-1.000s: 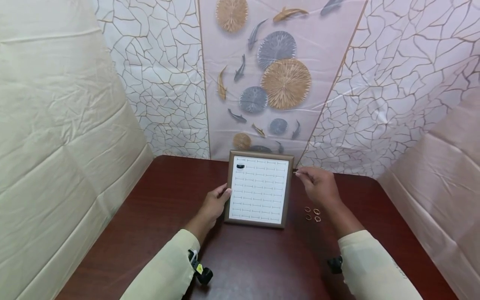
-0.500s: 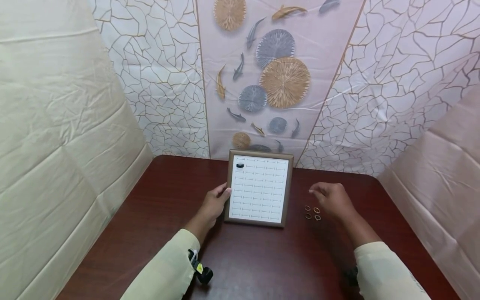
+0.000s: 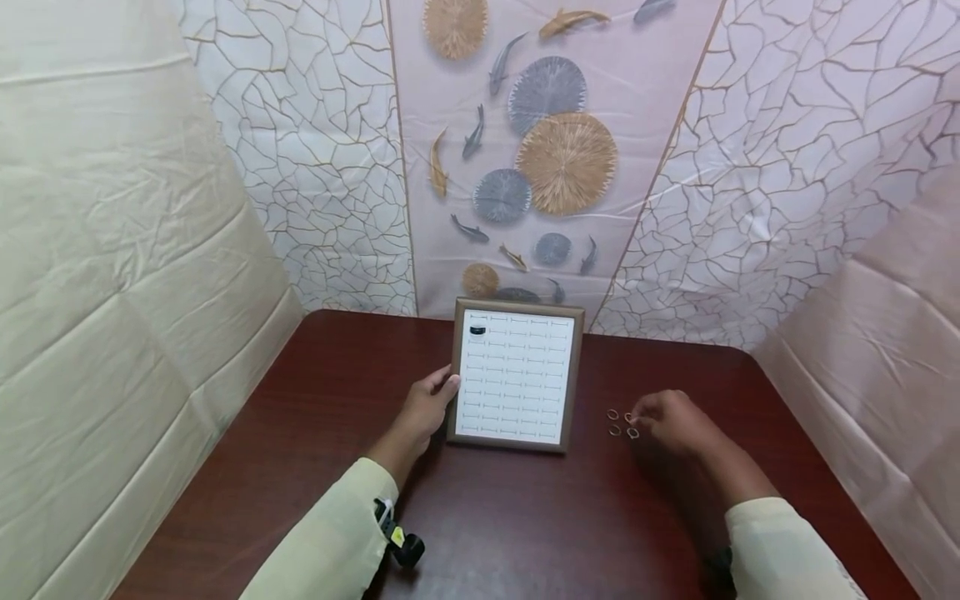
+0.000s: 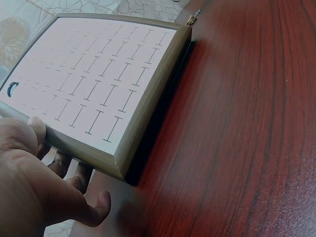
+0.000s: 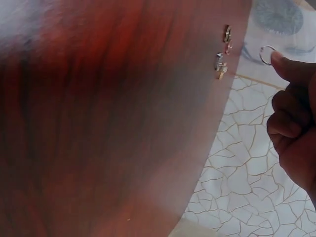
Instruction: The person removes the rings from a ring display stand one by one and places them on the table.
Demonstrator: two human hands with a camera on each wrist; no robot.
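My left hand (image 3: 422, 414) grips the left edge of a brown picture frame (image 3: 572, 392), thumb at the front and fingers behind. The frame is propped at a tilt on the table. Its white sheet (image 3: 513, 379) bears printed rows of short bar marks, and a black ring (image 3: 477, 331) sits near the top left corner. In the right wrist view my right hand (image 5: 296, 113) pinches a thin silver ring (image 5: 267, 55) between thumb and finger. Close to that hand several rings (image 3: 613, 414) lie grouped on the table, right of the frame; fingertips overlap one in the head view.
A dark red wooden table (image 3: 495, 525) with rounded far corners carries everything. Patterned cloth (image 3: 517, 167) hangs behind it, and cream cloth walls (image 3: 127, 292) stand at both sides. A wrist camera (image 3: 405, 546) is strapped at the left sleeve.
My right hand has moved from the frame's right edge, right and toward me, down to the rings on the table. The left hand and the frame stay in place.
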